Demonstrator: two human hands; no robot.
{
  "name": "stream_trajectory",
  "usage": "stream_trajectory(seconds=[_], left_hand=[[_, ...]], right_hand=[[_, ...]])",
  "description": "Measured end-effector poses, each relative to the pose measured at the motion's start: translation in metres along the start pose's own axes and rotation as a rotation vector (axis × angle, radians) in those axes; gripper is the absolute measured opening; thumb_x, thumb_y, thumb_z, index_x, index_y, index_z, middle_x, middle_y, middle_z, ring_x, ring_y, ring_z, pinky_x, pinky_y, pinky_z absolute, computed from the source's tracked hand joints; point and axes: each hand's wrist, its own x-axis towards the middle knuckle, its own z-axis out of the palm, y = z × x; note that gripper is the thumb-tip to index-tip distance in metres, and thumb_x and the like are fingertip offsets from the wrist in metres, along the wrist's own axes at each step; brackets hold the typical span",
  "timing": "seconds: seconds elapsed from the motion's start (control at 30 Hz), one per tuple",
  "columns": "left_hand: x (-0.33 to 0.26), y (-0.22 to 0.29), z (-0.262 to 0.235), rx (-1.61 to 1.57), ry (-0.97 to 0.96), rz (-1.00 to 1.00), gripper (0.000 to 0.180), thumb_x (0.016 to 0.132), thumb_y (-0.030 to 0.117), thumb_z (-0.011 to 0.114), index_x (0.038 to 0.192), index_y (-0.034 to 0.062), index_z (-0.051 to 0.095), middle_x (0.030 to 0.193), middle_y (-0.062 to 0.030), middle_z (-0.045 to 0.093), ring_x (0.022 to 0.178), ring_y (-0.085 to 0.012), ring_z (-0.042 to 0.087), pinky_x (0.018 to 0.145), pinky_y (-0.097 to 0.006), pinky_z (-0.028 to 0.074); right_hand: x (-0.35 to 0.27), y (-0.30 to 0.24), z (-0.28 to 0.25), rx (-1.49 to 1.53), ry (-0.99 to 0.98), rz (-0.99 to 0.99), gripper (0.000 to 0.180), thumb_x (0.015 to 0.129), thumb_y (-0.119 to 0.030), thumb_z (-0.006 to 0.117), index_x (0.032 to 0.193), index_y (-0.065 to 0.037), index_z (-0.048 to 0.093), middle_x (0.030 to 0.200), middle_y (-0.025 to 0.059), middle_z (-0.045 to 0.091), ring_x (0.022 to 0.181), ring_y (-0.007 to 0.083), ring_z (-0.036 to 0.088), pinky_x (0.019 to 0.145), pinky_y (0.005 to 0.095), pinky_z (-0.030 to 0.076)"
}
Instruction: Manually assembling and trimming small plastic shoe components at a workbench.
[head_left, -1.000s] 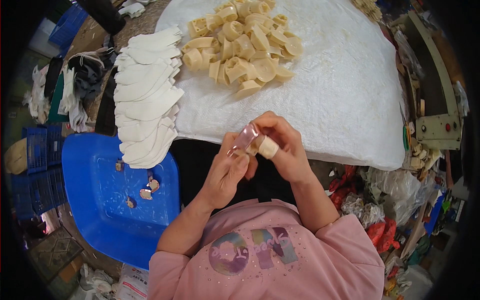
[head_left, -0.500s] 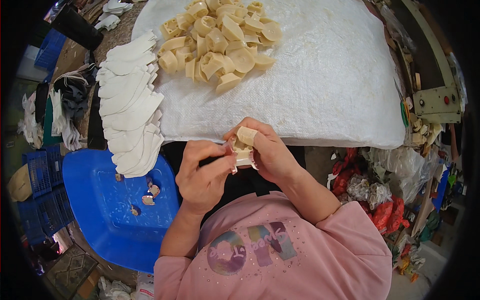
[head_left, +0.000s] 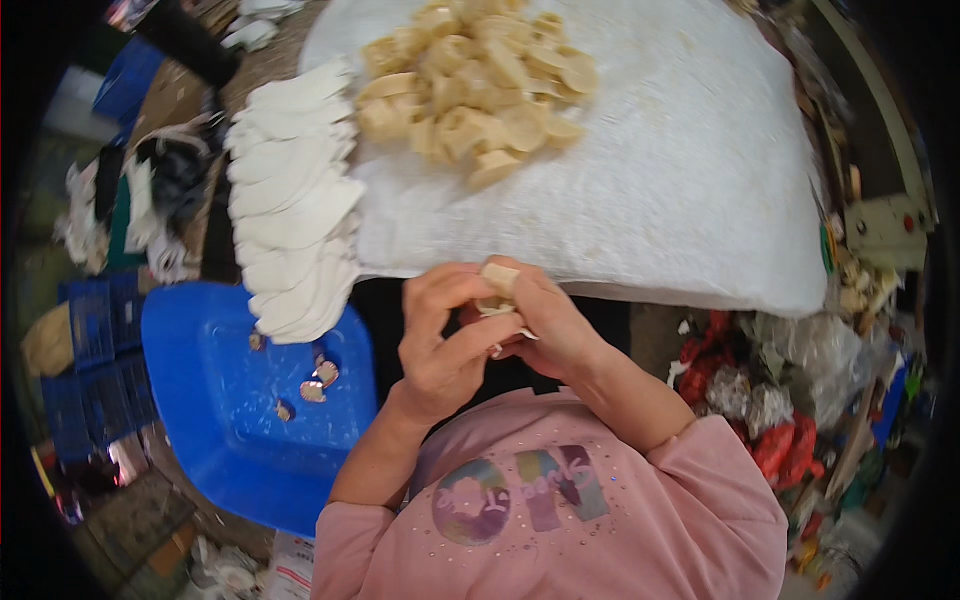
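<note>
a small beige wedge-shaped foam piece (head_left: 500, 278) sits pinched between both hands, just in front of the near edge of the white padded work surface (head_left: 680, 190) and above the person's lap. the left hand (head_left: 445, 340) curls around its lower part, fingers closed on it with the thumb across the front; the right hand (head_left: 550, 325) closes on it from the other side, fingertips pressed to its top, so that only the upper corner of the piece shows. a thin pale strip or backing (head_left: 497, 308) appears between the fingers, though its nature cannot be made out. the piece looks light, soft and slightly compressible, probably not slippery; it is best taken by its flat faces with a light pinch, since a hard squeeze would likely deform it. farther up the surface lies a loose heap of similar beige foam pieces (head_left: 480, 90), well apart from the hands. to the person's left, a fanned stack of white curved flat cut-outs (head_left: 290, 200) overlaps the surface edge. below that stack stands a blue plastic tray (head_left: 200, 400) holding a few small shiny scraps (head_left: 318, 382). blue crates (head_left: 90, 370) and mixed clutter border the scene on the left; crumpled bags and red wrappings (head_left: 770, 400) lie on the right.
</note>
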Motion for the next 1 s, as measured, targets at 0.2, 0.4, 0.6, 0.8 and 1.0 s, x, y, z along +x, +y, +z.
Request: stream_trajectory(seconds=[0.2, 0.4, 0.6, 0.8, 1.0], left_hand=[[-0.027, -0.007, -0.046, 0.063, 0.052, -0.147, 0.013, 0.08, 0.002, 0.061, 0.093, 0.0026, 0.063, 0.086, -0.011, 0.057, 0.076, -0.024, 0.055, 0.068, -0.031, 0.046], [-0.088, -0.023, -0.111, 0.453, 0.03, -0.417, 0.017, 0.082, 0.003, 0.057, 0.099, 0.0004, 0.062, 0.086, -0.0125, 0.055, 0.077, -0.0261, 0.053, 0.067, -0.033, 0.044], [-0.079, -0.03, -0.129, 0.714, 0.134, -0.355, 0.021, 0.077, 0.001, 0.057, 0.097, 0.0017, 0.063, 0.089, -0.013, 0.055, 0.083, -0.0294, 0.052, 0.075, -0.037, 0.042], [-0.023, -0.037, -0.109, 0.58, 0.175, -0.157, 0.028, 0.069, -0.006, 0.06, 0.095, 0.0025, 0.062, 0.094, -0.0133, 0.057, 0.089, -0.0292, 0.055, 0.078, -0.037, 0.042], [-0.01, -0.047, -0.098, 0.698, 0.068, -0.161, 0.026, 0.067, -0.004, 0.064, 0.093, 0.003, 0.061, 0.095, -0.0125, 0.059, 0.088, -0.029, 0.056, 0.078, -0.037, 0.043]], right_hand=[[0.015, 0.003, 0.008, -0.739, -0.115, -0.366, 0.026, 0.093, -0.022, 0.045, 0.103, 0.0, 0.055, 0.067, 0.0067, 0.054, 0.057, 0.0161, 0.051, 0.056, 0.0278, 0.043], [0.05, -0.003, 0.022, -1.181, -0.092, -0.846, 0.03, 0.072, 0.004, 0.06, 0.101, -0.002, 0.056, 0.093, 0.0131, 0.053, 0.084, 0.0291, 0.052, 0.073, 0.0361, 0.044], [0.081, -0.013, 0.038, -1.376, -0.055, -1.08, 0.039, 0.062, 0.01, 0.058, 0.099, -0.003, 0.057, 0.101, 0.0113, 0.05, 0.098, 0.0318, 0.045, 0.083, 0.0385, 0.04], [0.106, -0.02, 0.053, -1.833, -0.003, -1.345, 0.032, 0.061, 0.006, 0.057, 0.091, -0.005, 0.06, 0.114, 0.0073, 0.052, 0.105, 0.0289, 0.045, 0.087, 0.0409, 0.036], [0.11, -0.026, 0.066, -1.846, -0.039, -1.296, 0.035, 0.059, 0.008, 0.056, 0.09, -0.008, 0.059, 0.107, 0.0052, 0.057, 0.106, 0.0247, 0.046, 0.088, 0.0401, 0.033]])
